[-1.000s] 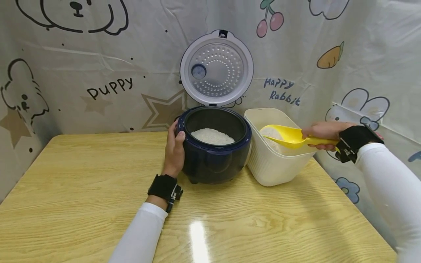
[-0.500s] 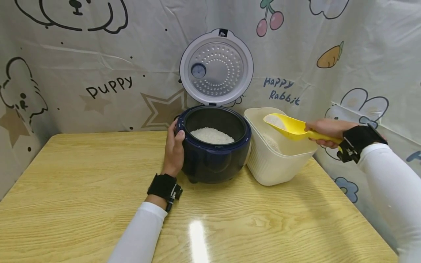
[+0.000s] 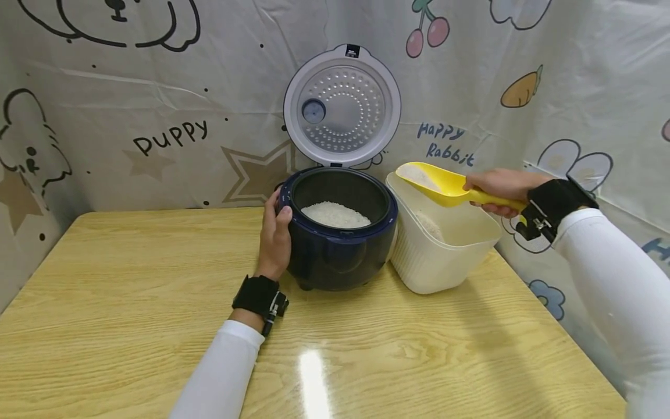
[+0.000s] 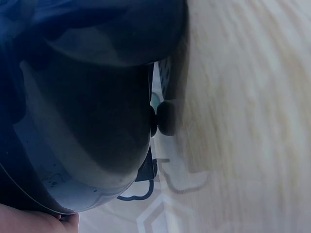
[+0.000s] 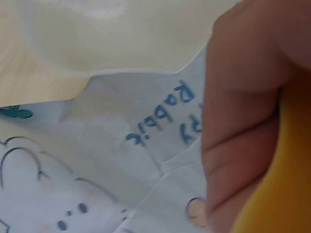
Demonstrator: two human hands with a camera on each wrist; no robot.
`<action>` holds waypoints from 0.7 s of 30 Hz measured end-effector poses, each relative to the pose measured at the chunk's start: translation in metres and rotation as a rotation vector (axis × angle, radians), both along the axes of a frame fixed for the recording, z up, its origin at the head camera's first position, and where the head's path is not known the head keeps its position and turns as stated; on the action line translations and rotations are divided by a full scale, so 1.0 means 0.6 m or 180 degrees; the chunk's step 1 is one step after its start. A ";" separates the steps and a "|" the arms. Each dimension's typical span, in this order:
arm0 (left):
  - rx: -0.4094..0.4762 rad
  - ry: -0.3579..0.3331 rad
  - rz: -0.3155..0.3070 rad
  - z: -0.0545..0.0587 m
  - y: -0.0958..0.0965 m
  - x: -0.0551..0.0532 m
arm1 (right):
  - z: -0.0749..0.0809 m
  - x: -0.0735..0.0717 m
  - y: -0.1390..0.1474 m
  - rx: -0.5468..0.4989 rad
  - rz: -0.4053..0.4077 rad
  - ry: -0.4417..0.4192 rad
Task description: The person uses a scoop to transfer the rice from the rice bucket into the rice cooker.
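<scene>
My left hand (image 3: pixel 274 241) holds the left side of a dark blue rice cooker (image 3: pixel 340 259), thumb at the front of its rim and fingers round the side. The cooker's lid (image 3: pixel 342 110) stands up, and white rice (image 3: pixel 335 215) lies in the black inner pot (image 3: pixel 361 195). In the left wrist view the cooker's glossy wall (image 4: pixel 82 121) fills the left part. My right hand (image 3: pixel 499 186) grips the handle of a yellow scoop (image 3: pixel 450 189), which carries rice in its bowl. The scoop hangs over a cream rice bin (image 3: pixel 434 267), its tip above the bin's left rim.
More rice (image 3: pixel 429 226) lies inside the bin, which stands close against the cooker's right side. Both are on a wooden table (image 3: pixel 157 308). A printed curtain (image 3: pixel 173 75) hangs right behind the table and along its right side.
The right hand has lifted the scoop out of the rice in the bin, loaded, and moved it up and left toward the cooker. The left hand stays on the cooker.
</scene>
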State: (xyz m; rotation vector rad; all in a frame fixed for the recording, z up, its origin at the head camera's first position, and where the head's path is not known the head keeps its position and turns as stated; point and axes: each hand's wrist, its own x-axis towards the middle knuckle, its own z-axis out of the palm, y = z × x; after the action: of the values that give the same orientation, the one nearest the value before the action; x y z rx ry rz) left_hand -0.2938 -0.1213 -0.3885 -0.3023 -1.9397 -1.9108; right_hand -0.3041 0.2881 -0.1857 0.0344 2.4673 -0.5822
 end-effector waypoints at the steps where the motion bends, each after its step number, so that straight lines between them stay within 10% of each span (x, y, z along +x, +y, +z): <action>1: 0.0003 0.0007 0.0006 0.000 0.000 0.000 | 0.003 0.000 -0.008 0.0002 0.0030 0.0018; 21: -0.0007 0.0002 -0.0005 0.000 -0.001 0.000 | 0.022 -0.004 -0.135 0.0144 0.0496 0.0545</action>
State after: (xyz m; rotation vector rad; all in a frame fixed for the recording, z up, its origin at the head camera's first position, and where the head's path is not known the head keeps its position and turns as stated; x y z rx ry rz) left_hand -0.2938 -0.1216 -0.3887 -0.3052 -1.9418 -1.9097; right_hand -0.3065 0.2069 -0.1725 -0.1959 2.6187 -0.4792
